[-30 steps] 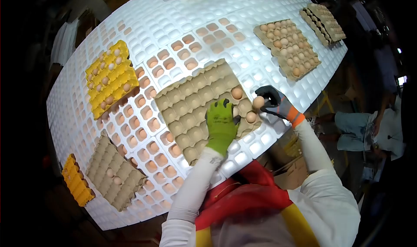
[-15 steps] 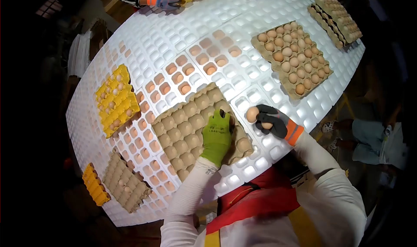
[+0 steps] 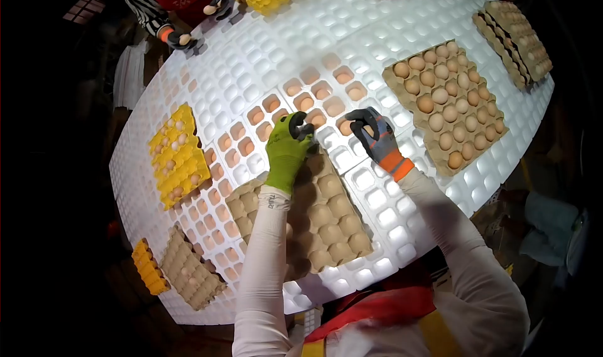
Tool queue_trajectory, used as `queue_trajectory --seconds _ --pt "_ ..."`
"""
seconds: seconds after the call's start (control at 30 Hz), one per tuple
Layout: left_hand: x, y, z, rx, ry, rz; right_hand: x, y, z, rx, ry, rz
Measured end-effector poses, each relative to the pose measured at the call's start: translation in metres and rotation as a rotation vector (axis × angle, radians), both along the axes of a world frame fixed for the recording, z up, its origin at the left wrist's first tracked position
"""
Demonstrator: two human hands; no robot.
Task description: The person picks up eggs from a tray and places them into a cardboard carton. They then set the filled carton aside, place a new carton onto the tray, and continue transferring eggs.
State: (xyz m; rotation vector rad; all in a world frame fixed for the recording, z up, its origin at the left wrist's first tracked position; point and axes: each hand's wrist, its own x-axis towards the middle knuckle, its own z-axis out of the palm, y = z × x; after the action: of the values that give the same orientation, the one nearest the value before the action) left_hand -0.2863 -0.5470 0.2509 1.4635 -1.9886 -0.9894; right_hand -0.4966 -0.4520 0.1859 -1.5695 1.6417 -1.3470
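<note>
Near the middle of the white table point(image 3: 389, 200), just past the brown tray point(image 3: 320, 216): eggs point(image 3: 317, 106) in lit pockets. Left hand point(image 3: 286, 153), green-gloved, fingers curled at one pocket, grip contents hidden, cannot tell. Right hand point(image 3: 372, 134), dark-gloved, fingers bent over an egg point(image 3: 346, 128), touching it. Farther right, full tray point(image 3: 447, 106). Left, yellow tray point(image 3: 178, 156). Far left, a co-worker's hand point(image 3: 179, 40) holding an egg.

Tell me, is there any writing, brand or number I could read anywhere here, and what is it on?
Sleeve cuff just below the green glove on the left hand: a small dark printed mark, too blurred to read.
Egg trays, white table, right hand: no lettering visible.
</note>
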Motion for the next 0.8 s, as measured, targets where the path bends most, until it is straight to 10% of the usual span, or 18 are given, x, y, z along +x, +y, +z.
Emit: queue_trajectory --seconds 0.1,0.2,0.23,0.37,0.53,0.8 --pt "-0.031 0.004 -0.022 -0.298 -0.104 -0.29 0.012 0.003 -0.019 -0.05 0.437 -0.058" --pt "-0.03 0.008 -0.022 -0.42 -0.108 -0.296 0.008 0.005 0.002 -0.026 -0.023 -0.094" --pt "-0.018 0.007 -0.013 -0.014 0.176 -0.267 0.007 0.005 0.006 0.003 -0.236 -0.101" --pt "0.093 0.041 0.03 -0.139 0.382 0.176 0.027 0.049 0.051 0.076 -0.086 -0.04" --pt "0.265 0.178 -0.025 -0.058 0.308 0.8 0.053 0.104 0.045 0.287 0.276 -0.078" --pt "0.223 0.234 -0.033 -0.056 -0.344 0.662 0.072 0.09 0.057 0.622 0.488 0.246"
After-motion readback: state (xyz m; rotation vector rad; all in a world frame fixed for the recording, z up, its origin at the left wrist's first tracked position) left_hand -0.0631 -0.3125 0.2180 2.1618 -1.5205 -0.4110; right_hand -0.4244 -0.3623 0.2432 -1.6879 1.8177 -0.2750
